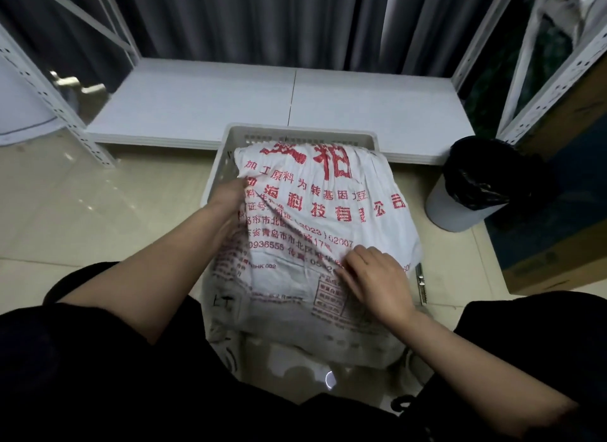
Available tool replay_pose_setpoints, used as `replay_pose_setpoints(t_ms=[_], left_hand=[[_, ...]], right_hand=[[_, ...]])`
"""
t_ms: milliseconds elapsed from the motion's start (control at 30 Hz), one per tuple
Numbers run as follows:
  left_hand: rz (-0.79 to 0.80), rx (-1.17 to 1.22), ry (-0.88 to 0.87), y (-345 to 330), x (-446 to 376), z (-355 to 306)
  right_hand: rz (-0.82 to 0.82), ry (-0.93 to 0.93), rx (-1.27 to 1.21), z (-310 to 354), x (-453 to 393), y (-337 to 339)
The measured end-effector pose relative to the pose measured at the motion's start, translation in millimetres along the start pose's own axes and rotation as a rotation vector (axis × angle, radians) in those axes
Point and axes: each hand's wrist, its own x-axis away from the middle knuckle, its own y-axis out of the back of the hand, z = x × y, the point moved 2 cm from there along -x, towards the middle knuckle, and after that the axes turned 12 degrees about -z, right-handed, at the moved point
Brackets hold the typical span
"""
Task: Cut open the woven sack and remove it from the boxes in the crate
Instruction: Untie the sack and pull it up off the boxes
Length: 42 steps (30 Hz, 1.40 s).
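Note:
A white woven sack (315, 218) printed with red characters bulges out of a white plastic crate (295, 136) on the floor in front of me. The boxes inside it are hidden by the fabric. My left hand (230, 195) grips the sack's left side, its fingers tucked into a fold at the crate's left wall. My right hand (374, 277) pinches a ridge of fabric on the sack's near right part. A metal utility knife (421, 284) lies on the floor just right of the crate.
A white bin with a black liner (469, 185) stands to the right of the crate. White shelf uprights (49, 93) flank a low white platform (262, 99) behind it. A cardboard box (555, 237) sits at the far right. My dark-clothed knees frame the crate.

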Motion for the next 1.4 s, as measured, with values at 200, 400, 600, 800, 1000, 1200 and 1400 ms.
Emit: replay_pose_setpoints(t_ms=[200,400,600,800,1000,1200,1400], left_hand=[[0.028,-0.22,-0.267,-11.3,-8.4,-38.1],[0.091,-0.908,-0.915,-10.6,23.8,-20.8],[0.31,-1.23,-1.333,9.9,67.2,43.9],[0.485,-1.33,-1.76,14.5,102.8,113.7],[0.432,-1.164,-1.847,10.1,108.5,112.6],[0.418,-0.925,-1.936,16.8,101.3,76.6],[0.176,-0.877,-2.028,-14.4,99.0,-3.9]], right_hand=[[-0.034,-0.162,-0.165,-17.8,-62.8,23.3],[-0.086,-0.253,-0.214,-19.2,-140.5,16.2],[-0.117,-0.363,-0.204,-31.2,-188.3,5.6],[-0.051,-0.518,-0.172,-46.4,-216.3,-1.4],[-0.014,-0.59,-0.161,-54.9,-229.3,-5.3],[0.026,-0.615,-0.194,-74.4,-235.0,0.3],[0.417,-0.456,-0.239,-77.7,-240.4,20.4]])
